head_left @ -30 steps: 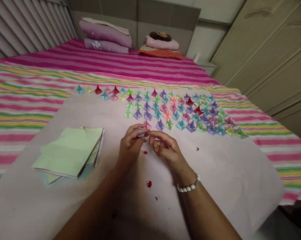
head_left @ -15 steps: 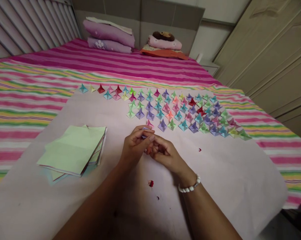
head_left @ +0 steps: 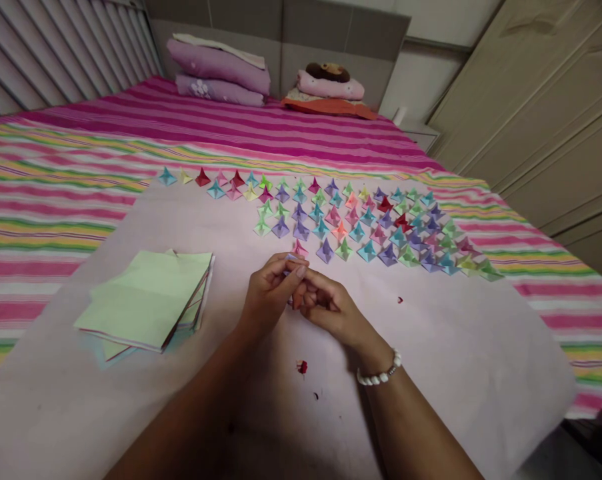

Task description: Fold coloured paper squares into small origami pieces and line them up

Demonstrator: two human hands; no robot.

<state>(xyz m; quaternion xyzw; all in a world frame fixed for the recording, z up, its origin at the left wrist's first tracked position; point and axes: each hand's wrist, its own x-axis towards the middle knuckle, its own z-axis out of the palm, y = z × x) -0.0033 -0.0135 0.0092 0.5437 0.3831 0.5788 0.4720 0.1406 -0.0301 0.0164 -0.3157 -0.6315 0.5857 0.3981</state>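
And here's the grip: the left hand (head_left: 268, 291) has its fingers closed on a small lilac paper piece (head_left: 297, 259), just an edge peeking out at the fingertips. The right hand (head_left: 331, 301) curls in to meet it, fingers bent and touching the left; whether it pinches the paper too, I can't tell. All this sits to the right of the paper stack (head_left: 148, 290), our landmark.

This one looks feather-light, crisp at the creases, not slippery, but easily crushed, so a fold edge or corner between fingertips seems the place to hold it, with barely any squeeze.

Moving out: rows of folded paper shapes (head_left: 367, 217) spread beyond the stack and to its right. A red scrap (head_left: 304, 367) lies right of the stack and nearer the person. The pale sheet (head_left: 455, 360) runs under the stack and well past its right side.
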